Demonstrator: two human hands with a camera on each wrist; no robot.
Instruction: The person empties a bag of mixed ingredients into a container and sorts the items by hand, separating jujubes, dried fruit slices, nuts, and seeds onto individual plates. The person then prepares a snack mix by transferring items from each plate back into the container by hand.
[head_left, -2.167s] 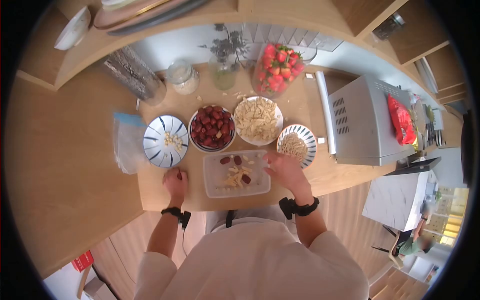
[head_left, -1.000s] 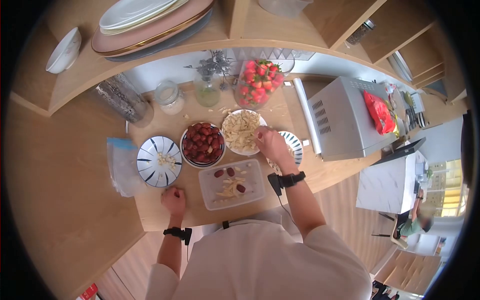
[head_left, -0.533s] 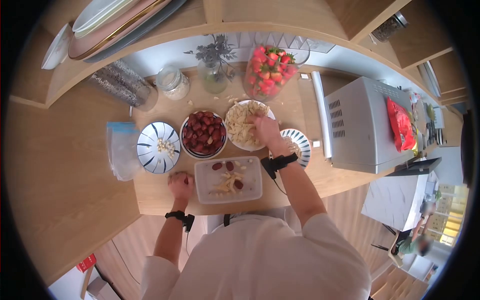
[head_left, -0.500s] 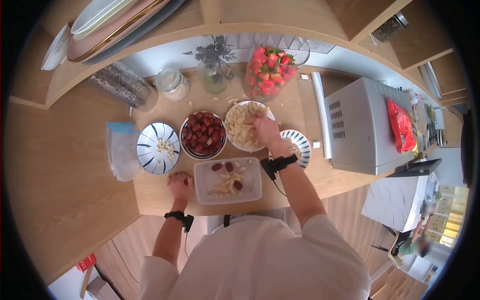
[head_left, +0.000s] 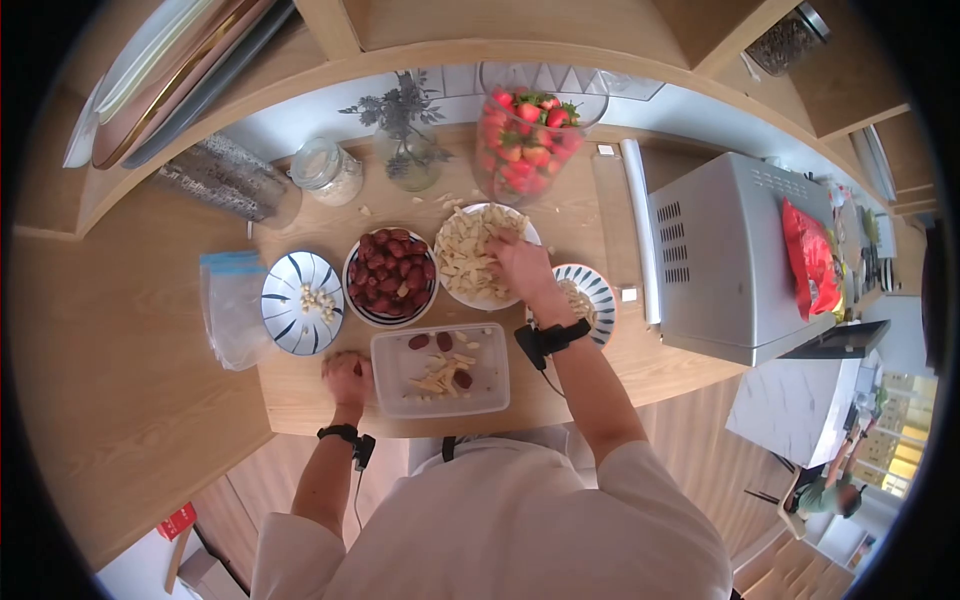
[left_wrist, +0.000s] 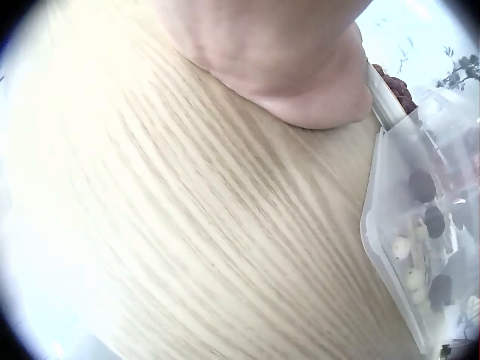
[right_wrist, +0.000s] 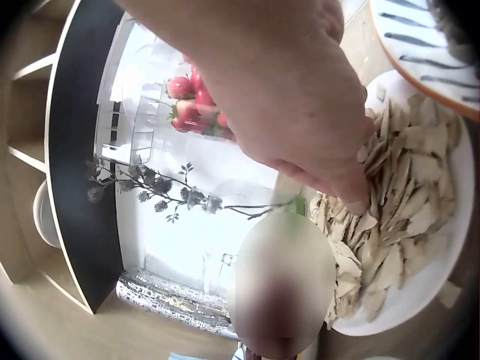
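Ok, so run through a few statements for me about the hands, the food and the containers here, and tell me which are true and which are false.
1. The right hand is at the plate of pale slices. True.
2. The left hand is inside the plastic container. False: it rests on the table, to the container's left.
3. Three red dates lie in the plastic container. True.
4. The strawberries are in the plastic container too. False: they fill a tall clear vessel farther back.
5. The plastic container has its lid on. False: its top is open.
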